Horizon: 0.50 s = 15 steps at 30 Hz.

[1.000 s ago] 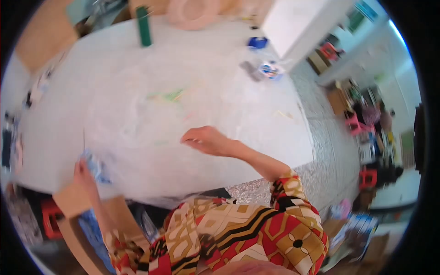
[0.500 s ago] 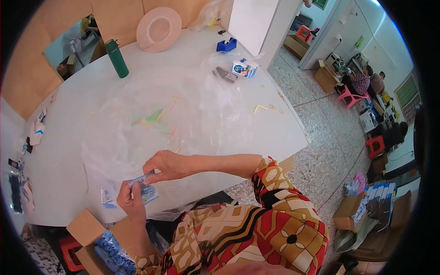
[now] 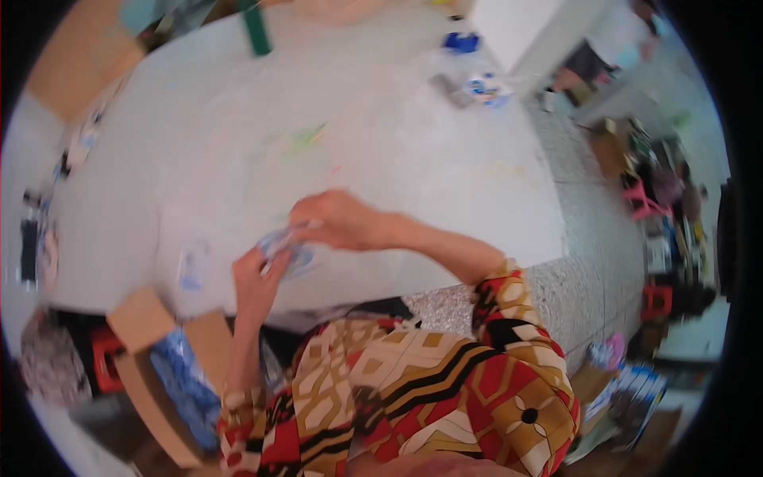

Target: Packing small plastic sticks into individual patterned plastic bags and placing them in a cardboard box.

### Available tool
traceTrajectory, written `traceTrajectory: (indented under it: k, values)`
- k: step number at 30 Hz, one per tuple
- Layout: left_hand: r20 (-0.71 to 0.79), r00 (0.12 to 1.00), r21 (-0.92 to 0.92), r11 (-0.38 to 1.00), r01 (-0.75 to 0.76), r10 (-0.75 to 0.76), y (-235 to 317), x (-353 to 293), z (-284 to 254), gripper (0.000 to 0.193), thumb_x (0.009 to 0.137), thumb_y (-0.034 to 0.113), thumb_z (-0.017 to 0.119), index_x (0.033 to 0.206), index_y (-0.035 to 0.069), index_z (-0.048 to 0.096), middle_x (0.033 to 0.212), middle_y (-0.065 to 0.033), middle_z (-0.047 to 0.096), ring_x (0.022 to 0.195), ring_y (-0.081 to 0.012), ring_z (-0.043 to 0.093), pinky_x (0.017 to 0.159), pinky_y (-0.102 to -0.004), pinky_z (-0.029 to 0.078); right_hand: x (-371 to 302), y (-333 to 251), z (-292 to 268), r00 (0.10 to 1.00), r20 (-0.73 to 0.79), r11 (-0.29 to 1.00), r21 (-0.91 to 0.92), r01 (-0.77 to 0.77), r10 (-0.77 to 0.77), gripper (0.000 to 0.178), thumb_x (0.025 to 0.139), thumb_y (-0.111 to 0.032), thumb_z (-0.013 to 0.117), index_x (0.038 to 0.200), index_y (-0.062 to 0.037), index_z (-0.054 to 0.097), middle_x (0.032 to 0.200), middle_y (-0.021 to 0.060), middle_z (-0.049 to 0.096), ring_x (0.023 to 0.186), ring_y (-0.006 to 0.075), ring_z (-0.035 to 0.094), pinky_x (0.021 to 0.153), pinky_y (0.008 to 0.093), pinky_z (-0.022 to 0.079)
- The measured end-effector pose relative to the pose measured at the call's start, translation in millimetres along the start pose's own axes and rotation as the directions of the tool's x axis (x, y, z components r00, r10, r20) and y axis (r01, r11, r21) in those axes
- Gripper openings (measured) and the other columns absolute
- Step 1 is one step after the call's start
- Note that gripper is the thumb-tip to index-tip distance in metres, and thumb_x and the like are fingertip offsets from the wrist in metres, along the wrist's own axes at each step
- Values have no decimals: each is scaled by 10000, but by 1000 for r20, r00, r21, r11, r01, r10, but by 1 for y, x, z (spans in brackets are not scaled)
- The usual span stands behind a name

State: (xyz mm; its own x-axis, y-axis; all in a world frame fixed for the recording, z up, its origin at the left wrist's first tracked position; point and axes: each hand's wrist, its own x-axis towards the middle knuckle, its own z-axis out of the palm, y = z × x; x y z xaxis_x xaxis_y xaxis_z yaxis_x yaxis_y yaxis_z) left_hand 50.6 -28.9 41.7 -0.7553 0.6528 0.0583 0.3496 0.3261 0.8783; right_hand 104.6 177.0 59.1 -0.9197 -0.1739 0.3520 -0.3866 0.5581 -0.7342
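White surface (image 3: 397, 119) fills our view, speckled floor (image 3: 588, 262) to its right. We see left hand (image 3: 256, 280) and right hand (image 3: 334, 221) both pinching a small blue-white packet (image 3: 282, 245) above the near edge. Cardboard box (image 3: 159, 374) lower left, green bottle (image 3: 256, 32) far side.

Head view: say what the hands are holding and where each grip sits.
Both hands hold one small blue-and-white packet over the white table: left hand at its lower left edge, right hand at its upper right. The picture is blurred.
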Motion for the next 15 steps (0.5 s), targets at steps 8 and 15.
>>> traceTrajectory:
  k: [8, 15]
  values:
    - [-93, 993, -326, 945, 35, -68, -2, 12, 25, 167, 746, 85, 736, 672, 2, 611, 611, -16, 607, 564, -33, 496, 510, -205, 382, 0, -9, -19, 992, 46, 984, 127, -122, 117, 186, 784, 2, 644, 968, -12, 623, 899, 76, 642, 806, 187, 602, 725, 306, 483]
    - [-63, 987, -533, 841, 92, -148, -13, 10, 29, 151, 738, 62, 741, 663, 14, 618, 622, 14, 610, 579, -26, 494, 513, -194, 377, -2, -27, -35, 988, -67, 988, 82, -134, 140, 269, 738, 6, 694, 997, -39, 636, 1036, 58, 613, 837, 154, 583, 715, 277, 488]
